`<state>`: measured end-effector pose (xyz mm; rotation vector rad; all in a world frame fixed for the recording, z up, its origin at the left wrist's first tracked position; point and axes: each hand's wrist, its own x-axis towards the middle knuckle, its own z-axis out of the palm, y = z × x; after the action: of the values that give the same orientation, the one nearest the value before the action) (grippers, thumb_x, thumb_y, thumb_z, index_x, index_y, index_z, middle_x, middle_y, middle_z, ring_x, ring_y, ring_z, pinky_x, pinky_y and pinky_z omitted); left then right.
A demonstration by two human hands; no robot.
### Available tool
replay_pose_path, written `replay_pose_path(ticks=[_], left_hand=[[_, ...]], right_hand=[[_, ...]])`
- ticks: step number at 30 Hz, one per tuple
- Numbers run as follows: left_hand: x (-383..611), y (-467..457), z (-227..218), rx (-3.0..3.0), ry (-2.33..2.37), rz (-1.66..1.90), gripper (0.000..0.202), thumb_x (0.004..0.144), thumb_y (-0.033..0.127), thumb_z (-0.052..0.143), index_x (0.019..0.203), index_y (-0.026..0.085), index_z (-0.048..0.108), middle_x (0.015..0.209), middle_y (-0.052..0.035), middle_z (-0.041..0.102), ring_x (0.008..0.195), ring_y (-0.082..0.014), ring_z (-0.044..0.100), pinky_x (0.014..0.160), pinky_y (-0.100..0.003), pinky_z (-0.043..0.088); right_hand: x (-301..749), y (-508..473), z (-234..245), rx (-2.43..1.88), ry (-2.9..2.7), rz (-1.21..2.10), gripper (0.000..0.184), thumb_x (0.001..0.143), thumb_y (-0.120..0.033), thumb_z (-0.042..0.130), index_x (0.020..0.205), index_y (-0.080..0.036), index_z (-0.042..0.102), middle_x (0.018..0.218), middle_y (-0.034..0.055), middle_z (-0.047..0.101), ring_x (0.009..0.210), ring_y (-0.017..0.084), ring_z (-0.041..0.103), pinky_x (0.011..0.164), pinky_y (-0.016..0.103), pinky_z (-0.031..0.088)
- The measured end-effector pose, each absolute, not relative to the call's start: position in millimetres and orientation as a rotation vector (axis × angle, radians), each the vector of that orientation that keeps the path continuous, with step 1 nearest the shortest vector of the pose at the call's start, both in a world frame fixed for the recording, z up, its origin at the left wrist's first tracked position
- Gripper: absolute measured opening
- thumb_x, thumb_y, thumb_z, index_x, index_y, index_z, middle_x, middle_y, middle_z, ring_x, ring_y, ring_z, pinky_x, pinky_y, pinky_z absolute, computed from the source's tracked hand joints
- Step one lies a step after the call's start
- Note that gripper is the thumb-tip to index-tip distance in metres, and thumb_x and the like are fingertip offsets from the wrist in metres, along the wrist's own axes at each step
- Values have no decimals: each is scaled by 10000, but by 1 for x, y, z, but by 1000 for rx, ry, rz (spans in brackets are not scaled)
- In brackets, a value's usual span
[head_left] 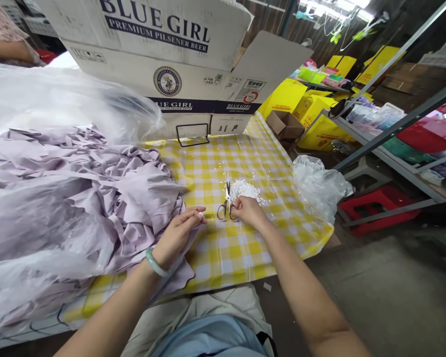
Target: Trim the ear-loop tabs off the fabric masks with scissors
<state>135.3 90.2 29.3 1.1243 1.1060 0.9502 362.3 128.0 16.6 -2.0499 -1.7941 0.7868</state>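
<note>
My left hand [178, 235] rests on the edge of a heap of pale lilac cloth pieces [96, 193], its fingers pinched together on a small white bit. A green bangle sits on that wrist. My right hand [248, 210] lies on the yellow checked tablecloth [226, 248], fingers curled at the handles of a small pair of scissors [225, 203] that lies flat with its blades pointing away. Just beyond the scissors is a little mound of white scraps [245, 189].
Clear plastic sheeting [40, 99] covers the cloth heap at left. A large "Blue Girl" beer carton [171, 54] stands at the table's far edge. A crumpled plastic bag [317, 183] hangs off the right edge. Metal shelving, yellow boxes and a red stool stand to the right.
</note>
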Motion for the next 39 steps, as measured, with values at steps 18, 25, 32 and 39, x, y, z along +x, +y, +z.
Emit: replay_pose_path(ticks=[18,25,32,39], left_hand=[[198,106,11,1547,1035,1048,267,904,373,533,752,184,644,817,-26,505,819,-179,509,791,-303,404],[179,100,34,1523,842,912,256,913,386,570,882,206,749,1062,-82,605,1091,-223,555,1027,-348,381],[171,99,45,974,838,887,174,810,332,695,761,183,769,1286,-78,625,1348,-272,427,1110,-321,299],[168,102,24,711,895,891,215,748,363,711,667,163,723,989,-78,720,1035,-216,623,720,-234,446]], right_hand=[[337,80,6,-1531,-1669,481,275,798,-184,586,1062,-200,660,1011,87,601,972,231,593,890,382,494],[341,102,-10,-1466,-1360,860,148,751,-317,692,818,-189,657,831,6,565,705,132,533,632,261,466],[328,86,-1,-1378,-1317,731,192,852,-394,644,817,-210,602,892,26,541,803,154,554,742,289,487],[340,80,-20,-1451,-1246,1009,321,806,-500,658,758,-184,624,739,19,618,685,167,590,624,302,523]])
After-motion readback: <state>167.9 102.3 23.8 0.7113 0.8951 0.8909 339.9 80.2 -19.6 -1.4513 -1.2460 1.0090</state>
